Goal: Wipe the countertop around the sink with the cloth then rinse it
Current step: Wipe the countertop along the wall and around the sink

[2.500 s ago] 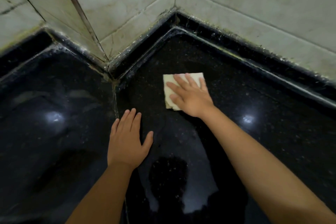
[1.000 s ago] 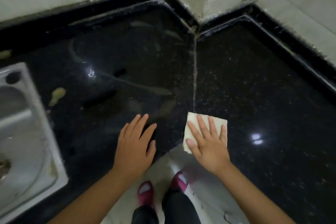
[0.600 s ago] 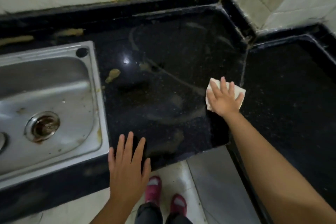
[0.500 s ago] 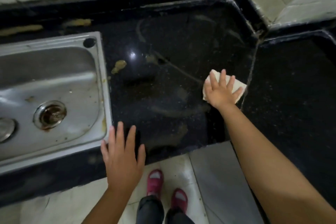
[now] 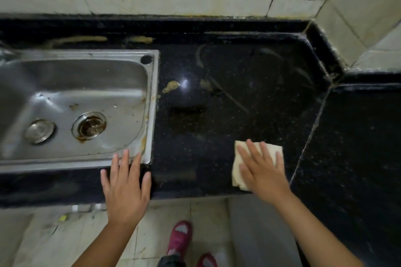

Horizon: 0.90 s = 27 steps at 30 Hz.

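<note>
The black speckled stone counter (image 5: 217, 136) extends ahead of both hands. The rectangular stainless-steel sink (image 5: 76, 104) sits just beyond the left hand (image 5: 125, 191), which lies flat with fingers straight, fingertips touching the sink's near rim. The right hand (image 5: 262, 169) presses flat, fingers spread, on the folded cream cloth (image 5: 238, 158) near the counter's front edge. A yellowish smear (image 5: 170, 86) lies well ahead, between the hands.

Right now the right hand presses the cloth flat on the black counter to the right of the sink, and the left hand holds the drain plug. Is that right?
Not quite. In the head view the left hand holds nothing; it lies flat at the counter's front edge by the sink corner. The right hand does press the cloth flat on the counter.
</note>
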Each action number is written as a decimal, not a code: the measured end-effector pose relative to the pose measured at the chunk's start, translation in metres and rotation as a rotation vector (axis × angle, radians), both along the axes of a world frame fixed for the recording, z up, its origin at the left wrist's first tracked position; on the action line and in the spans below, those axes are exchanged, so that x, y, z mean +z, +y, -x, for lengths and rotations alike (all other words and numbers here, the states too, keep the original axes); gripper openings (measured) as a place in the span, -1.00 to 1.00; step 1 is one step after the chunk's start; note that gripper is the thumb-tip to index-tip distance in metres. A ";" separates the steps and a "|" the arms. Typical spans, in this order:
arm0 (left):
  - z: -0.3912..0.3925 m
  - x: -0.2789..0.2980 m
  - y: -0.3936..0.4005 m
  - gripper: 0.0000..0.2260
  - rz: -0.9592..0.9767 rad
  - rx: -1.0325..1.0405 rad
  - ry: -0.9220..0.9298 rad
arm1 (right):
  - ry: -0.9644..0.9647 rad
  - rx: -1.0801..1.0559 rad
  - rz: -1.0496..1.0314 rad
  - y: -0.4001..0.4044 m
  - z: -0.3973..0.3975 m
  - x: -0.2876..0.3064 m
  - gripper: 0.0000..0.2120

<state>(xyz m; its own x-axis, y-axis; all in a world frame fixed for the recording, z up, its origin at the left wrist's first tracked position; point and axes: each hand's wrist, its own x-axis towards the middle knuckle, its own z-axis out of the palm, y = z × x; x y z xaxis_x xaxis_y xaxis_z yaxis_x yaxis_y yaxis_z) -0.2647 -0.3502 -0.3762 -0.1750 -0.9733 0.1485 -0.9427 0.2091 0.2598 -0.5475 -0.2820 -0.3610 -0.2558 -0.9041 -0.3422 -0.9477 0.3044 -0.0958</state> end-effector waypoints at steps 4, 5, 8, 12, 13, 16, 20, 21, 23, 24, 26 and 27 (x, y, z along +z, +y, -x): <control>0.000 -0.005 -0.006 -0.50 0.016 -0.007 0.014 | -0.029 -0.303 0.014 -0.030 0.017 0.012 -0.52; 0.001 -0.006 -0.006 -0.50 0.023 -0.007 0.017 | -0.033 -0.344 0.027 -0.035 0.009 0.011 -0.52; 0.000 -0.009 -0.004 -0.51 0.040 -0.014 0.031 | -0.003 -0.245 0.030 -0.045 -0.038 0.002 -0.51; 0.000 -0.009 -0.003 -0.52 0.047 0.003 0.040 | -0.016 0.018 0.169 -0.037 -0.115 -0.006 -0.47; 0.000 -0.009 -0.003 -0.52 0.043 0.012 0.045 | -0.029 0.078 0.168 -0.032 -0.126 -0.006 -0.51; 0.001 -0.007 -0.002 -0.52 0.050 0.006 0.047 | -0.064 0.160 0.145 -0.011 -0.114 -0.008 -0.54; 0.002 -0.005 -0.004 -0.54 0.060 0.002 0.048 | 0.026 -0.090 0.111 -0.003 -0.042 0.000 -0.48; 0.001 -0.005 -0.005 -0.54 0.059 0.001 0.045 | 0.011 -0.170 0.056 -0.006 -0.025 0.005 -0.49; 0.000 -0.004 -0.006 -0.55 0.058 -0.008 0.042 | -0.056 -0.307 0.029 -0.018 -0.006 0.007 -0.53; 0.000 -0.004 -0.007 -0.56 0.055 -0.013 0.042 | -0.066 -0.355 0.036 -0.025 -0.005 0.008 -0.52; -0.001 -0.004 -0.007 -0.56 0.039 -0.016 0.039 | -0.056 -0.373 0.034 -0.039 -0.019 0.009 -0.52; -0.001 -0.005 -0.007 -0.56 0.029 -0.016 0.037 | -0.039 -0.341 0.031 -0.045 -0.030 0.007 -0.52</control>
<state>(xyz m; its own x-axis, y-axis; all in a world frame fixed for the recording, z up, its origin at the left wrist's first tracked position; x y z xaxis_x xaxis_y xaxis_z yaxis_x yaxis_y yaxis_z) -0.2640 -0.3572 -0.3807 -0.1840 -0.9657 0.1835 -0.9292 0.2317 0.2878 -0.5176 -0.3269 -0.3543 -0.5320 -0.7792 -0.3314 -0.7875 0.5992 -0.1443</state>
